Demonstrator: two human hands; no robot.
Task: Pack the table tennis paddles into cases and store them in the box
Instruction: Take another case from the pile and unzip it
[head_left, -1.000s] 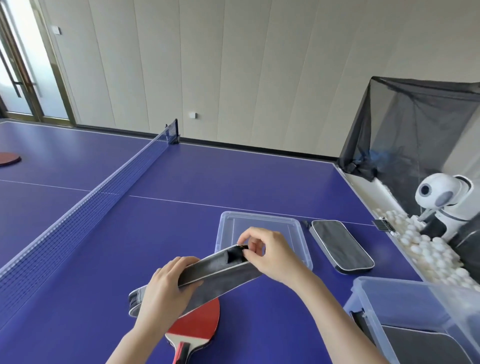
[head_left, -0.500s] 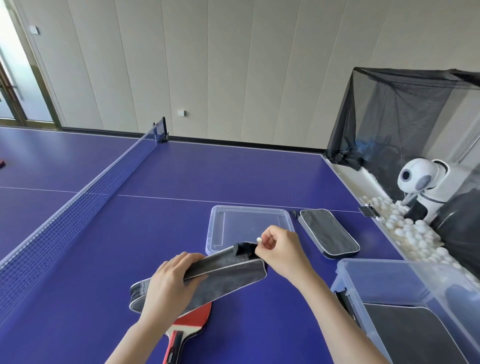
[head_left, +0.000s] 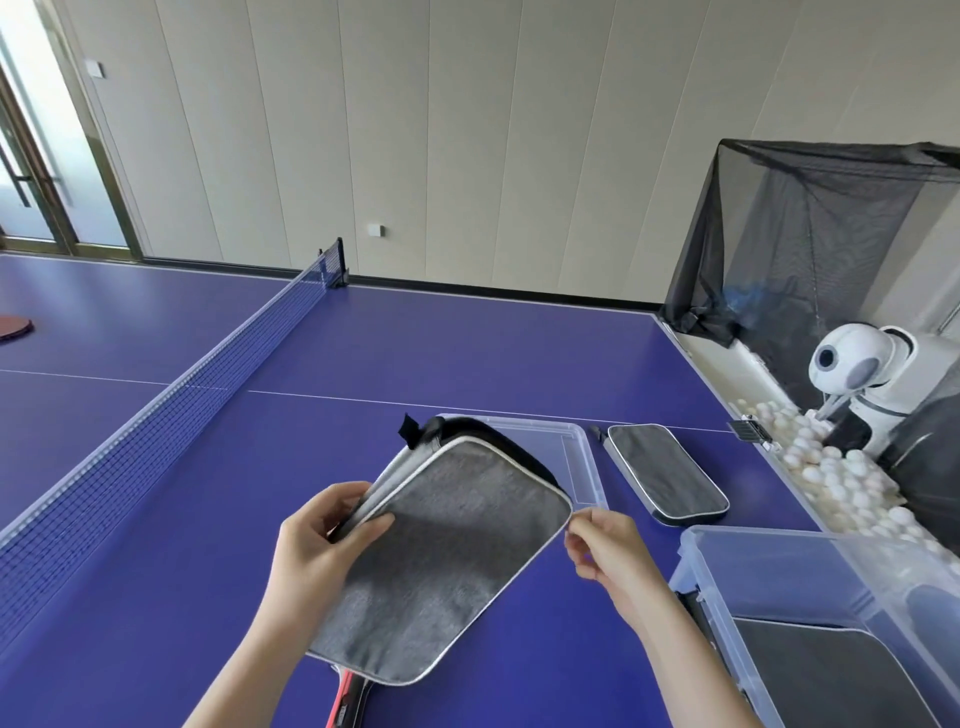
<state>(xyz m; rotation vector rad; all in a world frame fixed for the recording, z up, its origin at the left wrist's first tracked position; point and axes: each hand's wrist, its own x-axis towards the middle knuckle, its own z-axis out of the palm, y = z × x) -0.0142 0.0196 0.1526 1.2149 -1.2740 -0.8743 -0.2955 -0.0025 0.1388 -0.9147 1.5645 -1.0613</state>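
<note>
I am at the step of opening a case to take a paddle. My left hand (head_left: 317, 561) grips the grey case (head_left: 447, 551) by its left edge, thumb on the top face and fingers curled behind, holding it tilted above the table (head_left: 467, 353). My right hand (head_left: 608, 556) is at the case's right corner, thumb and forefinger pinched together on the edge there, on what I take to be the zip pull, though it is too small to be sure. The far end of the case gapes open and shows black lining, so the zip looks mostly undone. The paddle (head_left: 349, 699) meant for it lies on the table right under the case, only its red and black handle showing at the near end. To my right stands the clear box (head_left: 779, 566) with one packed case (head_left: 831, 675) lying flat inside, and a zipped case (head_left: 667, 475) waits on the table just beside the box's lid (head_left: 576, 447). Another paddle (head_left: 15, 327) sits well apart across the net. Next, I judge, I need the mouth spread wide enough, then one hand free to lift the paddle and slide it in blade first; the soft cloth may fold shut, so my left hand should hold the opening apart.
</note>
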